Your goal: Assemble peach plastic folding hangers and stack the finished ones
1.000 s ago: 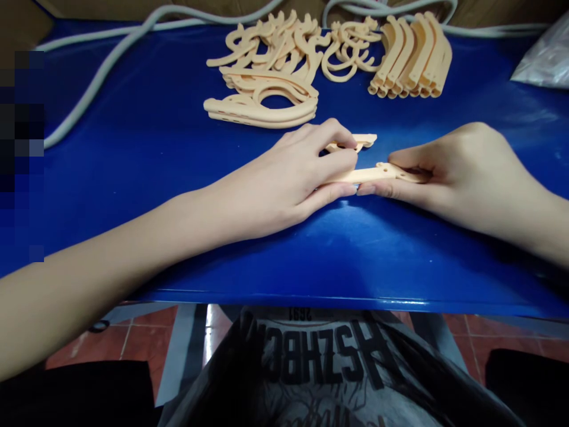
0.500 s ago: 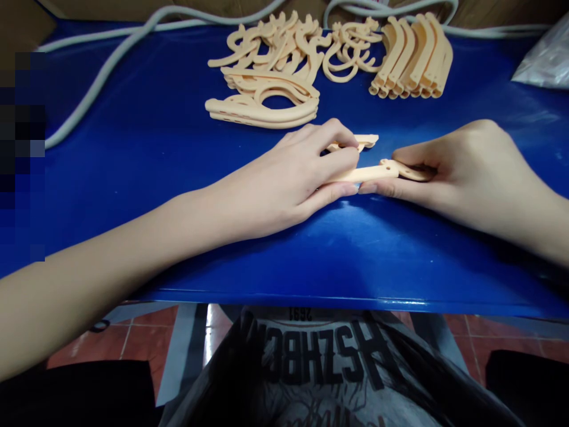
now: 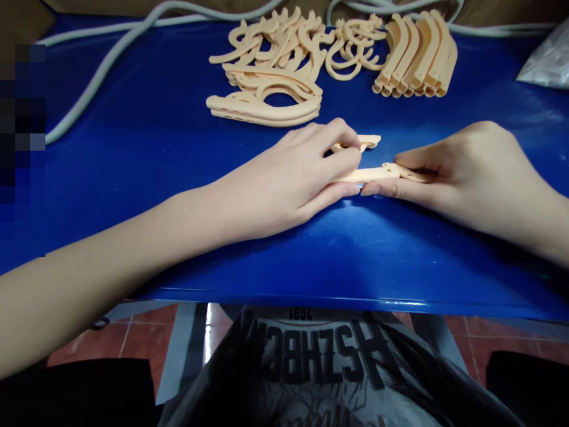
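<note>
My left hand (image 3: pixel 317 169) is closed around a beige plastic folding hanger arm (image 3: pixel 373 174), held just above or on the blue table. My right hand (image 3: pixel 466 169) pinches a thin, curved beige hanger piece (image 3: pixel 415 175) between thumb and fingers. This piece meets the arm's right end, where a small round knob shows. Both thumb tips nearly touch below the arm. Beyond the left fingers another beige end (image 3: pixel 371 142) sticks out; whether it joins the held arm is hidden by the hand.
Folded beige hangers (image 3: pixel 267 112) lie stacked behind my left hand on the blue table (image 3: pixel 133 160). Farther back are a pile of curved parts (image 3: pixel 284 41), several hooks (image 3: pixel 351 56) and a row of hanger arms (image 3: pixel 422 53). A grey cable (image 3: pixel 104 74) and a plastic bag (image 3: pixel 546 62) edge the table.
The curved piece in my right hand has turned slightly at the arm's end, and the hole seen there before is no longer visible. Both hands keep their grip; the view has shifted slightly.
</note>
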`<move>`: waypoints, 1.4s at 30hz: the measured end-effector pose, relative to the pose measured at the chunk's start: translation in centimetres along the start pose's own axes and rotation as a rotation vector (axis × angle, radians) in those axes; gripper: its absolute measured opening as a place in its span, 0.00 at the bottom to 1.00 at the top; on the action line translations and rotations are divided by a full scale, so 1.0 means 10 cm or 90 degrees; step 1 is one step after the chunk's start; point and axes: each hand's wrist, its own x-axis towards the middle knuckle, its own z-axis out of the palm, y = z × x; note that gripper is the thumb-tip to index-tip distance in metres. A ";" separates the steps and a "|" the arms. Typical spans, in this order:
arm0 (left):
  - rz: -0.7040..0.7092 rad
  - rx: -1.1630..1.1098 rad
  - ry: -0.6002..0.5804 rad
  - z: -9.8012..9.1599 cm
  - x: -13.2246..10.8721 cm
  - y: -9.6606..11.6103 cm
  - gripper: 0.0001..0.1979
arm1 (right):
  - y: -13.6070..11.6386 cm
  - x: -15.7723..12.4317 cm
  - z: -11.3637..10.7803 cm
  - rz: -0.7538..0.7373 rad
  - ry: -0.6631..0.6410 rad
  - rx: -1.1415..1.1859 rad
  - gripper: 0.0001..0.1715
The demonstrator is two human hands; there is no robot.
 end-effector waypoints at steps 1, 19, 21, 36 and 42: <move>-0.001 -0.003 0.001 0.00 0.00 0.00 0.18 | 0.01 0.00 0.00 -0.007 0.000 -0.006 0.62; 0.011 0.003 -0.013 0.02 0.00 0.01 0.17 | -0.04 0.01 -0.01 -0.009 -0.041 -0.028 0.54; 0.012 0.007 -0.014 0.02 0.00 0.01 0.17 | -0.04 0.01 -0.01 -0.008 -0.048 -0.028 0.53; -0.001 -0.013 0.000 0.02 0.01 -0.01 0.18 | -0.05 0.01 0.00 -0.018 -0.006 -0.002 0.57; 0.004 -0.008 0.004 0.02 0.01 -0.02 0.17 | -0.05 0.00 0.00 -0.021 -0.004 0.003 0.58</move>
